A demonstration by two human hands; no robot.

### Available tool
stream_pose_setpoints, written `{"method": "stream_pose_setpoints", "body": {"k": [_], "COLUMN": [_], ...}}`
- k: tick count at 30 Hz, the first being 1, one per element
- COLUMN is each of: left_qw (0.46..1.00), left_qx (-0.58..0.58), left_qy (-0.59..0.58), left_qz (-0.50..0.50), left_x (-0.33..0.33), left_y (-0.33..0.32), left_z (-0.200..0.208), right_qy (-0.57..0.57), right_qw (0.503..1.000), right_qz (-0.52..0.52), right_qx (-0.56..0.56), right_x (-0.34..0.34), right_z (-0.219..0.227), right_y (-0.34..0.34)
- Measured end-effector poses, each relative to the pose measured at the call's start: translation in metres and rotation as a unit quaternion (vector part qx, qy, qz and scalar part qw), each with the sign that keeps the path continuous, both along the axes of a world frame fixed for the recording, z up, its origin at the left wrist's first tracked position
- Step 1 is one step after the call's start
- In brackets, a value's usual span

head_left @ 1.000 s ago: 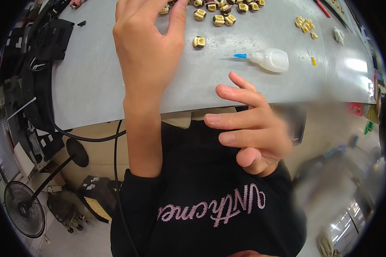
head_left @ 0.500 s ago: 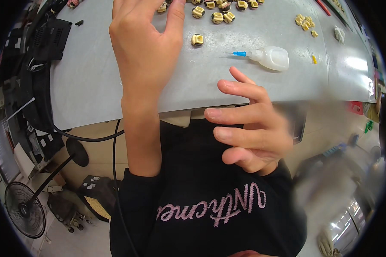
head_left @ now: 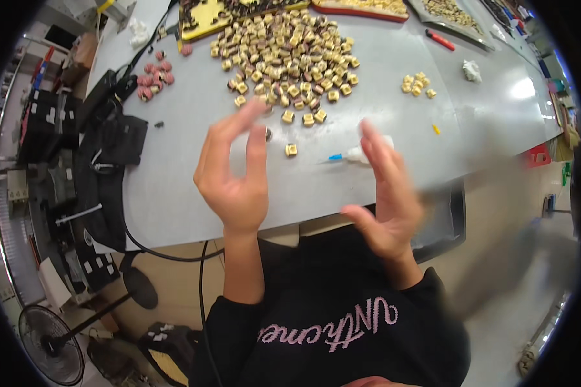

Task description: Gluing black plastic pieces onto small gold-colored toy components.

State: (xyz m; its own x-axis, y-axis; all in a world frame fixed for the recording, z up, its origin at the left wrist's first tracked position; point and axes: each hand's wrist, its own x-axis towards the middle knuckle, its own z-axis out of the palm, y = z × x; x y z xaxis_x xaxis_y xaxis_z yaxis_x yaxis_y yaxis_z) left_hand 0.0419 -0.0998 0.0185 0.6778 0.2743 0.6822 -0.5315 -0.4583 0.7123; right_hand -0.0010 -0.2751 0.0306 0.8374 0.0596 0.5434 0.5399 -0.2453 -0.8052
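Observation:
My left hand [head_left: 234,177] is raised over the near part of the table with thumb and fingers apart, a little blurred, holding nothing I can see. A small dark piece [head_left: 268,134] shows beside its thumb tip. Just right of that, a single cream-and-brown block [head_left: 291,149] with a hollow face lies apart from the big pile [head_left: 287,58] of similar pieces. My right hand [head_left: 394,200] is open, fingers stretched up and thumb spread. It partly hides a white squeeze bottle [head_left: 355,154] with a blue needle tip [head_left: 335,157], lying on its side.
Pink pieces [head_left: 153,80] lie left of the pile, a few cream pieces [head_left: 415,84] right of it. Filled trays [head_left: 203,22] line the far side. A red tool [head_left: 439,39], crumpled white tissue [head_left: 471,71] and yellow bit [head_left: 436,129] lie right. A black cable [head_left: 168,257] hangs at the front edge.
The view has tilted up, showing the whole pile and trays. My left hand has drawn back from the pieces. My right hand has risen over the bottle, its curled fingers now straightened.

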Motion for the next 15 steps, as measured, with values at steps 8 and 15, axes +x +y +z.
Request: {"method": "stream_pose_setpoints", "body": {"k": [8,15], "left_qw": [0.924,0.831], "left_qx": [-0.315,-0.438], "left_qy": [0.163,0.273], "left_qz": [-0.145,-0.21], "left_x": [-0.051,-0.062], "left_y": [-0.002,0.002], "left_z": [-0.002,-0.005], "right_qy": [0.338,0.277], "right_qw": [0.848,0.809], "right_qz": [0.078,0.175], "right_qx": [0.401,0.488], "right_x": [0.006,0.011], "right_z": [-0.015,-0.01], "right_y": [-0.022,-0.021]}}
